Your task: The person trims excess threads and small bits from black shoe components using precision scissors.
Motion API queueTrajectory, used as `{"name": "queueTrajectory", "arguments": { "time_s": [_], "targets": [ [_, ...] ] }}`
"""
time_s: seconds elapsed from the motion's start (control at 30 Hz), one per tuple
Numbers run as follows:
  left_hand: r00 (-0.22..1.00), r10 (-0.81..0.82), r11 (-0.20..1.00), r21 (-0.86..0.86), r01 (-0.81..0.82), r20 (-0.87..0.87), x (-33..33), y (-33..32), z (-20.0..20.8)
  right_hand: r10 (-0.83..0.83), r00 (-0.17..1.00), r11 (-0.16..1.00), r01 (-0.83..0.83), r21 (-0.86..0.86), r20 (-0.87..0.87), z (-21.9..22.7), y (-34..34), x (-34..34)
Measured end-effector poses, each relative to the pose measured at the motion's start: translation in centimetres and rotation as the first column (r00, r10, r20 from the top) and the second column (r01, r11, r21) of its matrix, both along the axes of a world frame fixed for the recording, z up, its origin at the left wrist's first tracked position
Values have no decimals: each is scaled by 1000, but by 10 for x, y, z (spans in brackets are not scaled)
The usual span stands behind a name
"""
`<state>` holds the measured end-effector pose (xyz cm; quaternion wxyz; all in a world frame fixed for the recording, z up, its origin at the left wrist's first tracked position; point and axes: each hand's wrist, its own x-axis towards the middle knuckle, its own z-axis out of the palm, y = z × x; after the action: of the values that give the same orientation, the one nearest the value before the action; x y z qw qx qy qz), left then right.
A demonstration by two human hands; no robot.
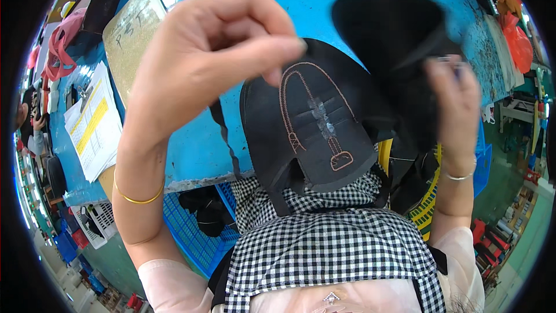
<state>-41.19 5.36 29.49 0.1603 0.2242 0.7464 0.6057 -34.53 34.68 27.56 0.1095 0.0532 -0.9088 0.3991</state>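
Raised over the table's front, my left hand point(202, 64) is closed, thumb and forefinger pinched together; whatever sits between the tips is too small to make out. Below it, a black shoe upper point(263, 119) with brown stitched lines lies across my lap and the table edge, its stitched side toward me. A shiny, wrinkled strip point(320, 116) runs down its middle. On the right, my right hand point(457, 101) grips another black shoe upper point(388, 29), curved and held up off the table. Motion blurs both that piece and the fingers. Some of its lower part merges with the dark pieces behind.
The blue table point(194, 150) carries a worn board point(130, 40) and printed sheets point(95, 124) at left. A narrow black strap point(223, 130) hangs at its front edge. Blue point(179, 229) and yellow point(425, 214) baskets with black pieces flank my checked apron point(324, 243).
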Motion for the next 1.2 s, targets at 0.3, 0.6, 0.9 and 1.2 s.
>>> {"name": "queueTrajectory", "arguments": {
  "time_s": [0.3, 0.6, 0.9, 1.2],
  "targets": [
    [870, -477, 774, -409, 483, 124, -1, 37, -29, -286, 945, 722, 323, -612, 161, -29, 128, 18],
    [889, -457, 765, -523, 377, -29, 5, 43, -31, 556, 825, 831, -555, -44, 104, -23, 10, -1],
    [898, -413, 764, -595, 249, -154, 1, 30, -32, 803, 554, 531, -832, 160, 219, -22, -15, -21],
    [866, -471, 705, -661, 255, -168, -5, 34, -30, 707, 696, 603, -687, 407, 128, -22, -28, -26]
  ]
}}
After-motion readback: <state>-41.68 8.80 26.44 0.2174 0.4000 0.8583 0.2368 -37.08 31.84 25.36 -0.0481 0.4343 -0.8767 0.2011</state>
